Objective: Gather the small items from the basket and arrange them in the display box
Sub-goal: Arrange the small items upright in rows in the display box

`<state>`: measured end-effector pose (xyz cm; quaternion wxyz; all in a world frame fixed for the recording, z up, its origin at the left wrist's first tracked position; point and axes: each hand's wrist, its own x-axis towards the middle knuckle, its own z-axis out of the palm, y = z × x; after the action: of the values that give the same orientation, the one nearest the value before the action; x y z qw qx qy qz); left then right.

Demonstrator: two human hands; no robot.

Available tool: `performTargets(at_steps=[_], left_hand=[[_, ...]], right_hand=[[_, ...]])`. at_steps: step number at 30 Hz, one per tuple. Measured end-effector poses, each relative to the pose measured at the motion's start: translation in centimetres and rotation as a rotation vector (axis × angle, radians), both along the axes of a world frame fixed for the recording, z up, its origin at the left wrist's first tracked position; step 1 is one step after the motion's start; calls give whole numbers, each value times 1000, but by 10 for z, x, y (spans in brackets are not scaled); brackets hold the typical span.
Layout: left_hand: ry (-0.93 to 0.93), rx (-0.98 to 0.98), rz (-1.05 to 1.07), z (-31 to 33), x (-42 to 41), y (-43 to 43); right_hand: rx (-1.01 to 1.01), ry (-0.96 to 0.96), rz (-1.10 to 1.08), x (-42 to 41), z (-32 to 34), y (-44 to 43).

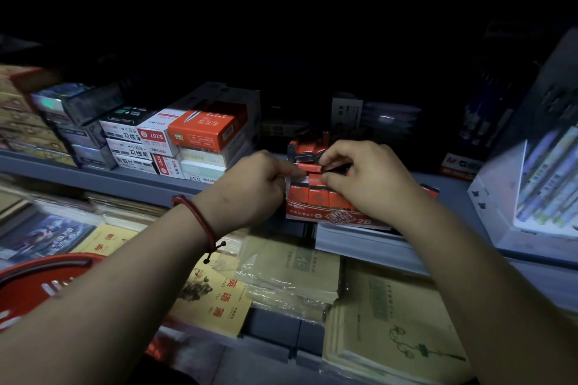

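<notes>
The red display box [337, 216] sits on the front edge of a gray shelf [140, 178]. It says 2B on the front. It is full of small red & black packs [316, 194] that stand in rows. More such packs [308, 147] are piled just behind the box.

R hand [372, 181] is over the right half of the box. Its thumb & fingers pinch one red pack [312, 168], which lies sideways just above the rows.

L hand [250, 187] is at the left edge of the box w/ fingers curled in. Its pointer tip touches the left end of that same pack. Can't tell if L hand grips anything. A red string bracelet [200, 222] is on the L wrist.

The red basket [40, 275] is well left of the box & lower down, partly under the L arm.

Left of the box on the same shelf are stacks of pen boxes [175, 141], orange & white. Below the box lie yellow notebooks [215, 300] & tan paper pads [391, 322].
</notes>
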<state>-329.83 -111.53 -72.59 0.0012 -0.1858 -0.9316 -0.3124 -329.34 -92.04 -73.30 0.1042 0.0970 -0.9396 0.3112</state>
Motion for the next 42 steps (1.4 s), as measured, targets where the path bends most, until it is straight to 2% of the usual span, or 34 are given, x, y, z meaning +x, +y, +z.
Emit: performTargets(at_steps=[8, 14, 27, 31, 36, 42], left_hand=[[94, 4, 13, -4, 1, -1], [100, 58, -12, -3, 1, 0], [107, 42, 25, -10, -7, 1], [4, 173, 116, -10, -9, 15], [-25, 97, 134, -16, -11, 30], [-131, 301, 186, -11, -14, 26]], right_hand=[[-51, -9, 0, -5, -5, 1], [-221, -30, 7, -6, -1, 2], [-139, -52, 43, 1, 4, 4], [-152, -15, 16, -1, 3, 5], [-100, 64, -3, -3, 0, 6], [-53, 35, 6, 2, 2, 11]])
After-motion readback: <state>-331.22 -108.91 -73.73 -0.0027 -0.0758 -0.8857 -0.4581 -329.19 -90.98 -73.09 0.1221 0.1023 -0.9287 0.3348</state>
